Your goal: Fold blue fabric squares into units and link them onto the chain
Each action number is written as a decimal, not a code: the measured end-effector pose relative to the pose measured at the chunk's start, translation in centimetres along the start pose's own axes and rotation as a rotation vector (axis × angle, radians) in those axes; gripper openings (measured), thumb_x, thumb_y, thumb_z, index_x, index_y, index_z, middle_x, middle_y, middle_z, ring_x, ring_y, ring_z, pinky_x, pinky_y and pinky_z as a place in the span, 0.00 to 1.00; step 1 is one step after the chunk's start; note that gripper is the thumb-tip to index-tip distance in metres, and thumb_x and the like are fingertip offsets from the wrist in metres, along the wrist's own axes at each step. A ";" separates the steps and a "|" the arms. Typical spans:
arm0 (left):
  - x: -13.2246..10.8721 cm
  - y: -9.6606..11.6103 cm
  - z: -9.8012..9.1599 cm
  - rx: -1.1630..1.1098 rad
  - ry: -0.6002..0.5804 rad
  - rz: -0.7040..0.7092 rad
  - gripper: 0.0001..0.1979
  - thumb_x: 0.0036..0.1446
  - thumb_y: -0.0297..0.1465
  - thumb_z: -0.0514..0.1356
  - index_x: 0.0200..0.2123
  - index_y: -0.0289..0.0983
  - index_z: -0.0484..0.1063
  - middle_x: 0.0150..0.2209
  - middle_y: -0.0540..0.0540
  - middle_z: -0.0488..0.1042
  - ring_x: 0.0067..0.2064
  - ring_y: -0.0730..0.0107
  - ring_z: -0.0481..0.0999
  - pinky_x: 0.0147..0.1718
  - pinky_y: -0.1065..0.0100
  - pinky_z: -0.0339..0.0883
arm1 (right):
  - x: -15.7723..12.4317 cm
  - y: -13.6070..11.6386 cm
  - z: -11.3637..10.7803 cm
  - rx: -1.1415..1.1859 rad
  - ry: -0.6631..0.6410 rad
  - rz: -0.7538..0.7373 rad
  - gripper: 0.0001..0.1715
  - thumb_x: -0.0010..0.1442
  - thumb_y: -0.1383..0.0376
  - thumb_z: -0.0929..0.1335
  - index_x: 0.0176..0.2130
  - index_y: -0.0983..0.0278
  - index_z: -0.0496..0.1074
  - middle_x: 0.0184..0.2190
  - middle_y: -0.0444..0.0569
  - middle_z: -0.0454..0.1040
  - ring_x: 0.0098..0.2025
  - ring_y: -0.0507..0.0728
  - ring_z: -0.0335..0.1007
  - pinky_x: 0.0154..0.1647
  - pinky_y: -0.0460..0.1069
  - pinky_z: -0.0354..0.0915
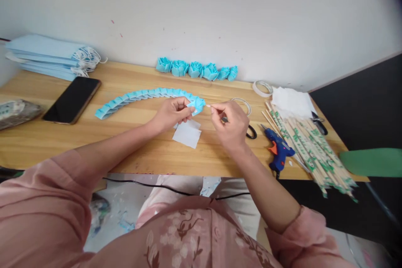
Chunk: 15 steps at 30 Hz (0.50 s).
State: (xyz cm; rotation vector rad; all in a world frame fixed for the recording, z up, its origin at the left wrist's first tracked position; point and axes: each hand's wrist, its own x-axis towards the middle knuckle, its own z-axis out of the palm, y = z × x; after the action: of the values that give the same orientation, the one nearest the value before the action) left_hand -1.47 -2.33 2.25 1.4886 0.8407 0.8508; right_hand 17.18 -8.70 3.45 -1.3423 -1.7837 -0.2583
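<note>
My left hand [172, 112] pinches a light-blue folded petal piece [198, 104] between thumb and fingers, above the middle of the table. Close to its right side, my right hand [231, 123] has its thumb and finger pressed on a tiny pale strip [208, 106], whose kind is too small to make out. Black-handled scissors [251, 132] lie partly hidden under my right hand. Pale square sheets [187, 135] rest below my left hand. A curved row of overlapping blue folded pieces [141, 94] stretches leftward behind it.
Blue flowers [195, 69] line the wall. On the left are stacked face masks [47, 54], a phone [73, 99] and a plastic bag [19, 114]. Rightward lie tape rolls [262, 89], white sheets [293, 101], a blue glue gun [279, 148] and wrapped chopsticks [317, 150].
</note>
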 end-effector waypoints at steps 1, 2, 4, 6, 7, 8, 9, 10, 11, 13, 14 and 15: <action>0.0 -0.1 0.1 -0.002 0.014 0.016 0.15 0.54 0.39 0.67 0.26 0.37 0.66 0.22 0.51 0.73 0.21 0.79 0.68 0.20 0.76 0.60 | -0.1 -0.2 0.4 -0.016 0.008 -0.033 0.11 0.67 0.66 0.64 0.33 0.60 0.72 0.27 0.46 0.76 0.29 0.53 0.70 0.33 0.49 0.64; 0.0 -0.3 0.1 -0.007 0.030 0.035 0.15 0.54 0.40 0.67 0.26 0.37 0.66 0.22 0.51 0.73 0.21 0.79 0.67 0.19 0.76 0.60 | -0.2 -0.3 0.8 -0.035 0.017 -0.070 0.11 0.67 0.67 0.64 0.32 0.60 0.72 0.26 0.46 0.76 0.29 0.53 0.70 0.33 0.50 0.65; 0.0 -0.5 0.3 -0.018 0.059 0.067 0.15 0.54 0.40 0.67 0.27 0.37 0.67 0.21 0.51 0.72 0.21 0.79 0.67 0.19 0.76 0.60 | -0.5 -0.4 1.4 -0.086 0.042 -0.145 0.11 0.66 0.69 0.64 0.31 0.59 0.71 0.26 0.46 0.76 0.29 0.53 0.70 0.34 0.50 0.65; 0.0 -0.7 0.4 -0.033 0.076 0.085 0.15 0.54 0.40 0.67 0.28 0.37 0.67 0.21 0.52 0.73 0.21 0.79 0.68 0.19 0.76 0.61 | -0.7 -0.4 1.8 -0.144 0.084 -0.193 0.11 0.65 0.70 0.64 0.31 0.59 0.70 0.25 0.46 0.76 0.29 0.54 0.70 0.34 0.51 0.65; 0.0 -0.8 0.5 -0.040 0.079 0.089 0.14 0.55 0.39 0.66 0.29 0.37 0.67 0.22 0.52 0.73 0.21 0.79 0.68 0.19 0.76 0.61 | -0.7 -0.3 1.8 -0.164 0.105 -0.212 0.11 0.65 0.71 0.64 0.32 0.59 0.70 0.25 0.45 0.76 0.29 0.54 0.70 0.34 0.51 0.65; 0.0 -0.8 0.5 -0.046 0.081 0.090 0.14 0.55 0.39 0.66 0.29 0.37 0.68 0.22 0.51 0.74 0.21 0.79 0.69 0.19 0.76 0.61 | -0.7 -0.3 1.8 -0.175 0.128 -0.229 0.11 0.65 0.71 0.64 0.32 0.59 0.69 0.25 0.45 0.76 0.29 0.54 0.70 0.34 0.50 0.65; 0.0 -0.8 0.6 -0.051 0.083 0.090 0.13 0.56 0.38 0.66 0.29 0.37 0.68 0.22 0.51 0.74 0.21 0.79 0.69 0.19 0.76 0.62 | -0.6 -0.3 1.8 -0.179 0.152 -0.245 0.10 0.64 0.71 0.65 0.32 0.59 0.69 0.25 0.45 0.76 0.29 0.54 0.70 0.34 0.50 0.65; -0.1 -0.8 0.6 -0.055 0.085 0.091 0.13 0.56 0.38 0.66 0.30 0.37 0.68 0.22 0.51 0.74 0.20 0.79 0.69 0.19 0.76 0.62 | -0.6 -0.3 1.8 -0.183 0.174 -0.257 0.10 0.64 0.72 0.65 0.33 0.59 0.69 0.24 0.45 0.76 0.28 0.54 0.70 0.33 0.50 0.65; -0.1 -0.8 0.7 -0.059 0.087 0.093 0.13 0.56 0.37 0.65 0.29 0.37 0.67 0.22 0.51 0.74 0.20 0.79 0.69 0.19 0.77 0.62 | -0.5 -0.3 1.7 -0.189 0.190 -0.264 0.10 0.64 0.72 0.65 0.33 0.59 0.69 0.24 0.45 0.76 0.28 0.53 0.69 0.33 0.50 0.65; -0.2 -0.7 0.8 -0.067 0.085 0.090 0.13 0.57 0.37 0.66 0.29 0.37 0.67 0.22 0.51 0.74 0.20 0.80 0.69 0.19 0.77 0.62 | -0.5 -0.2 1.7 -0.214 0.192 -0.258 0.10 0.64 0.72 0.65 0.33 0.58 0.69 0.24 0.44 0.75 0.28 0.53 0.69 0.33 0.50 0.64; -0.3 -0.6 0.8 -0.072 0.080 0.086 0.13 0.57 0.36 0.66 0.29 0.37 0.66 0.22 0.51 0.75 0.20 0.80 0.70 0.19 0.77 0.63 | -0.5 -0.2 1.7 -0.228 0.182 -0.252 0.10 0.64 0.72 0.65 0.32 0.58 0.69 0.24 0.44 0.75 0.28 0.53 0.68 0.33 0.50 0.64; -0.3 -0.6 0.9 -0.078 0.072 0.080 0.13 0.57 0.36 0.66 0.29 0.37 0.66 0.22 0.51 0.75 0.21 0.79 0.70 0.19 0.77 0.63 | -0.6 -0.2 1.7 -0.239 0.167 -0.247 0.11 0.65 0.72 0.64 0.32 0.58 0.69 0.24 0.44 0.74 0.28 0.53 0.68 0.33 0.50 0.64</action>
State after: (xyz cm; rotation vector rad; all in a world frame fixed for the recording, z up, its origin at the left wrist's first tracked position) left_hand -0.87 -3.01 1.62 1.4383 0.7962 0.9914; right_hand 16.22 -8.10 2.06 -1.2199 -1.8166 -0.7172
